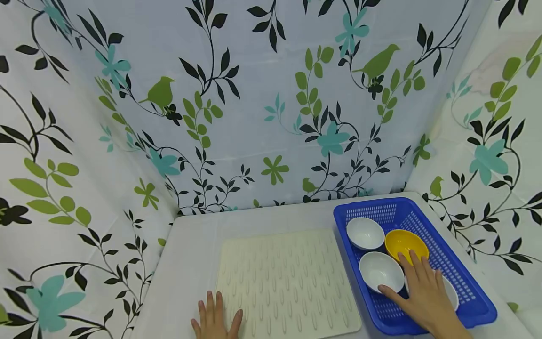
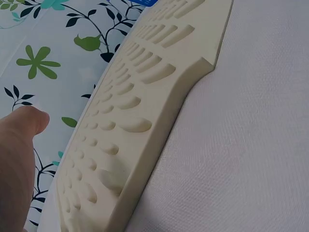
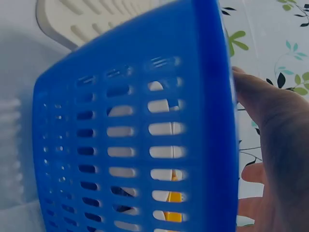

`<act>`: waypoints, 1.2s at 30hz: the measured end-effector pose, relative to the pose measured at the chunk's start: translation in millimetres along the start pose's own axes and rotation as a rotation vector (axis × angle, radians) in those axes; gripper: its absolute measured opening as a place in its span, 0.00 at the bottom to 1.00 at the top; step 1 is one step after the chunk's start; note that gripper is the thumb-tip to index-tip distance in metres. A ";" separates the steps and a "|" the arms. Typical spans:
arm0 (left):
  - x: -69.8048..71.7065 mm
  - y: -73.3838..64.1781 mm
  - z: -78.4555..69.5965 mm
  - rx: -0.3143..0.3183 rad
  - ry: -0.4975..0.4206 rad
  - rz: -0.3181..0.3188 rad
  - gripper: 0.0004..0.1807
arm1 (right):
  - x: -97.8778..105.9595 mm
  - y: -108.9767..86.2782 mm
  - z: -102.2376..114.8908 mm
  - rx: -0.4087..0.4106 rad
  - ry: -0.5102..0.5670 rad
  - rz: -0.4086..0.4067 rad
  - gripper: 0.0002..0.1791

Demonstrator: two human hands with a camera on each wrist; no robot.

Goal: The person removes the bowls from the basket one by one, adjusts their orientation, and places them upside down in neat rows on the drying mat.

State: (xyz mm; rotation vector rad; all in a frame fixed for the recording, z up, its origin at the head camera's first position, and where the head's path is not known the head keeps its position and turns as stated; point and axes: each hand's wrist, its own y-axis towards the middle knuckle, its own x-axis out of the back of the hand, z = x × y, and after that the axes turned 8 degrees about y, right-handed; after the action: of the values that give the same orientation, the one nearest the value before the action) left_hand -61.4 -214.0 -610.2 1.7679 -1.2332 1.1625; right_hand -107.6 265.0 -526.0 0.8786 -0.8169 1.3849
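Fingers (image 1: 210,308), white table (image 1: 186,263), leafy curtains (image 1: 254,141)

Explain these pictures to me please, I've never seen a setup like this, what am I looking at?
No machine here: a person works with two bare hands. One picture comes from a camera on the head, looking forward and down; the others come from cameras on the left and right wrists. On the white table lie a cream mat and a blue basket with three white bowls and a yellow bowl. The left hand is by the mat's left edge; the right hand is over the bowls. Neither hand clearly holds anything.
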 end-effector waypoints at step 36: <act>-3.9 11.7 40.0 -0.008 0.101 0.020 0.35 | 10.4 10.3 -42.2 -0.040 0.013 0.176 0.78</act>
State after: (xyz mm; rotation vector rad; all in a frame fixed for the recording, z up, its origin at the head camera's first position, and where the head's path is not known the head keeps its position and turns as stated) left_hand -61.6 -251.8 -628.1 1.6737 -1.1971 1.2414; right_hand -118.7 307.1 -535.8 0.7805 -0.9267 1.5199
